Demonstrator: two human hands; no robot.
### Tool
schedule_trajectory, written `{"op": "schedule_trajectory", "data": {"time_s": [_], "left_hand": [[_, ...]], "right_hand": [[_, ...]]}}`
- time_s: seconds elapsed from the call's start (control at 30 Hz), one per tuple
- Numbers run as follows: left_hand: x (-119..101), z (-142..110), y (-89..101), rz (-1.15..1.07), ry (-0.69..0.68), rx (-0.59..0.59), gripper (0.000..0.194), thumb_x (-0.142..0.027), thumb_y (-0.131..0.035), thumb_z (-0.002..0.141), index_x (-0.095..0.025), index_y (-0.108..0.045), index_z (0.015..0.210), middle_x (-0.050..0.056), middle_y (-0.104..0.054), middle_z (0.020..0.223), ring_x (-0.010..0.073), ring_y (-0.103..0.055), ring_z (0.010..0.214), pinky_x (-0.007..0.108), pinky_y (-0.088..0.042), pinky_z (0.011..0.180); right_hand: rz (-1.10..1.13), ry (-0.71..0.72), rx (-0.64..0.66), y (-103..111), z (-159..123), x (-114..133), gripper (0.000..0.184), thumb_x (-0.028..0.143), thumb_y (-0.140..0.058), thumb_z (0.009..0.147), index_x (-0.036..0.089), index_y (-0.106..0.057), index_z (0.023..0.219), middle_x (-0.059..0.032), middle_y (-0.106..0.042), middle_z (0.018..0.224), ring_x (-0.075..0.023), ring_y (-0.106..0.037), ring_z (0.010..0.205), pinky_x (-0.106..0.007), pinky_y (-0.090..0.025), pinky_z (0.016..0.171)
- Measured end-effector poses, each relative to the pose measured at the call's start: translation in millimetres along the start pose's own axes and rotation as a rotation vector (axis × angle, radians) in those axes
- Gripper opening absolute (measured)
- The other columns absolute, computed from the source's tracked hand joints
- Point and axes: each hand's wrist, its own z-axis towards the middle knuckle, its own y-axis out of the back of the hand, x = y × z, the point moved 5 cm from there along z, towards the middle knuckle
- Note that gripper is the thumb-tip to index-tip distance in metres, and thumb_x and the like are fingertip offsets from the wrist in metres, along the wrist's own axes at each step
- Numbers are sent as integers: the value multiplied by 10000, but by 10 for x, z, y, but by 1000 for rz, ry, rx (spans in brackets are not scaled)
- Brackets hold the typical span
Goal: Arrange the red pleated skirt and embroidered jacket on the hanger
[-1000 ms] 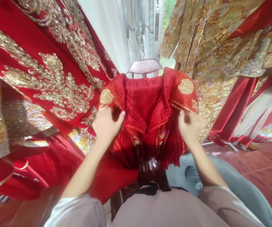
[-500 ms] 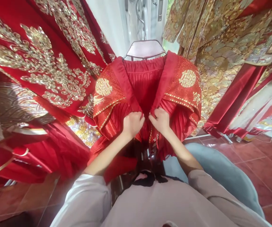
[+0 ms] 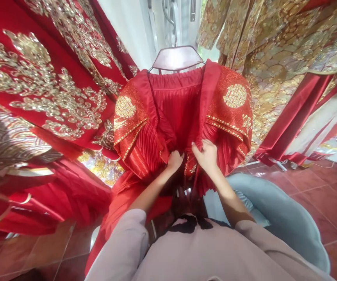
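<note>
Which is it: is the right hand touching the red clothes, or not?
Touching: the head view shows the right hand gripping the red garment by its edge.

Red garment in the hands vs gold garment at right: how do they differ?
Pattern: the red garment has round gold emblems on its shoulders; the gold garment has an overlapping scale-like pattern.
Handling: the left hand and right hand are at the red garment's front; neither touches the gold garment.
Framing: the red garment's shoulders show whole; the gold garment is cut off by the top edge.
Shared: both glitter.
</note>
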Motion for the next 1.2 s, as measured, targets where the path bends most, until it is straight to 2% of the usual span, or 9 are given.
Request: {"op": "schedule_trajectory", "data": {"time_s": [0.1,0.23,0.33,0.43,0.5,0.6,0.83,1.03,1.2], "left_hand": [[71,-4,-102,-11,3,5,382,-357,-381,948,-98,-648,1032,197,-667,1030,270,-648,987,308,-466,788],[276,-332,-311,-26,3,57,347,-326,-415,933,-98,-676,932,184,-682,942,269,-660,933,301,-463,765],[346,-571,-479,-76,-23,116,299,-278,-442,914,-114,-686,857,156,-688,869,249,-668,865,269,-449,696],[293,-651,-596,-168,-103,182,243,-205,-470,873,-123,-685,797,105,-688,791,210,-660,799,230,-428,634],[248,-630,-623,-226,-158,204,243,-169,-454,863,-117,-683,799,79,-687,779,184,-642,777,217,-429,643],[224,-575,-610,-279,-210,205,265,-167,-427,866,-99,-680,823,74,-687,794,172,-622,760,226,-441,680],[243,-570,-623,-293,-241,235,252,-120,-435,810,-82,-684,813,81,-683,757,175,-627,730,214,-431,628],[276,-562,-606,-193,-185,231,296,-237,-420,886,-117,-689,853,114,-693,840,228,-656,800,253,-436,651],[262,-563,-518,-127,-166,212,372,-314,-336,960,-129,-659,967,129,-692,935,248,-651,902,274,-438,706]], "right_hand": [[-106,-15,-92,116,-84,-21,318,355,-474,869,188,-487,600,-53,-558,637,-182,-507,659,-306,-387,656],[-176,17,-363,250,-532,-18,163,296,-509,856,177,-607,911,-108,-644,927,-231,-567,922,-375,-410,847],[-138,-39,-53,-81,-918,-100,153,250,-480,876,199,-612,816,-60,-651,781,-197,-577,785,-327,-430,766],[-181,-297,399,-516,-1227,-302,195,301,-479,886,194,-631,827,-76,-658,858,-211,-589,818,-304,-433,702],[-181,-440,530,-657,-1309,-408,197,291,-468,888,188,-633,857,-97,-647,944,-214,-594,854,-293,-425,690],[-109,-524,558,-709,-1269,-480,165,223,-467,857,188,-619,802,-95,-637,938,-195,-583,826,-274,-403,690],[290,-790,472,-818,-1270,-584,187,230,-481,667,185,-432,492,14,-443,477,-113,-414,511,-226,-319,543],[529,-943,394,-851,-1134,-476,144,248,-432,596,172,-442,475,60,-342,394,-63,-290,410,-197,-269,443],[643,-938,297,-780,-799,-331,131,251,-438,598,167,-469,503,66,-347,408,-51,-281,396,-190,-235,417]]}}
